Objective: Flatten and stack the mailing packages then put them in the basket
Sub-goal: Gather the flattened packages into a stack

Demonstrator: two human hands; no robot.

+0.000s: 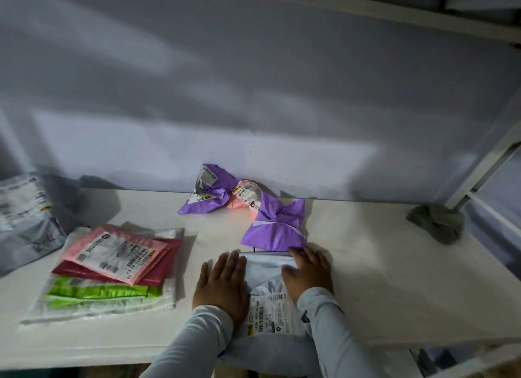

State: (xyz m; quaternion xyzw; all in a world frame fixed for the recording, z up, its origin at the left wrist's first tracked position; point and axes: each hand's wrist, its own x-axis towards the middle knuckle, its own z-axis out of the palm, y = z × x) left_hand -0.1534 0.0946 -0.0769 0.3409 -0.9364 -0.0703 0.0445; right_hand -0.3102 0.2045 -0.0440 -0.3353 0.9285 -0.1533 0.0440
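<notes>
The white mailing package lies flat at the table's near edge, its shipping label facing up. Just behind it rests a creased purple mailer. Farther behind sit a crumpled pink mailer and a second crumpled purple mailer, touching. To its left lies the flattened stack: pink on top, dark red, green, clear plastic beneath.

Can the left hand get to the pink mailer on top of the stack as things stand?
Probably yes. The left hand lies flat on the white mailer; bare table separates it from the pink mailer.
</notes>
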